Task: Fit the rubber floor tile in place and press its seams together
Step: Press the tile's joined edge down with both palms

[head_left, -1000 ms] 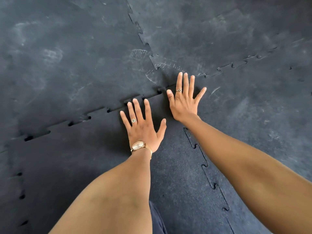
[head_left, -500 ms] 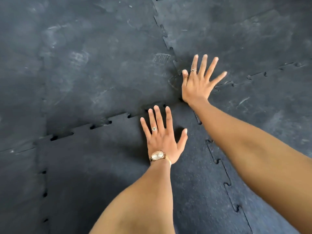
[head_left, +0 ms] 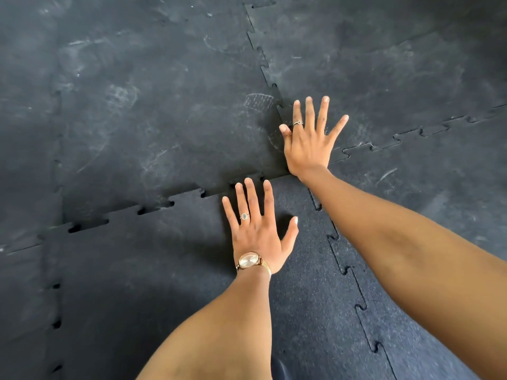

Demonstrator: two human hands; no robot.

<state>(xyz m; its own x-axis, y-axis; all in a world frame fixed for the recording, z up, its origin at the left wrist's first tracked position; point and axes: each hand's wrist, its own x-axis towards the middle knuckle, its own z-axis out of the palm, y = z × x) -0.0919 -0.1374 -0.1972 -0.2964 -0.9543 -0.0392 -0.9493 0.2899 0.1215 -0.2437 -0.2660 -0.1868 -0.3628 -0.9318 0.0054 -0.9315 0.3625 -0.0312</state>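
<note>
Speckled rubber floor tile (head_left: 170,283) at lower centre, its far seam (head_left: 153,208) gapped, left hand (head_left: 258,231) with one wristwatch (head_left: 249,260) flat on it, fingers spread; right hand (head_left: 308,141) splayed at centre, on the corner where four tiles meet; one ring each

Both hands lie flat with fingers spread on a floor of dark interlocking rubber tiles: the left hand (head_left: 258,231), wearing a gold watch (head_left: 249,261) and a ring, presses the near speckled tile (head_left: 170,270) just beside its far seam (head_left: 153,208). The right hand (head_left: 308,141), also ringed, rests farther off at the corner where four tiles meet. Small gaps show along the jigsaw seam to the left, while the right seam (head_left: 348,272) runs near under the right forearm.
</note>
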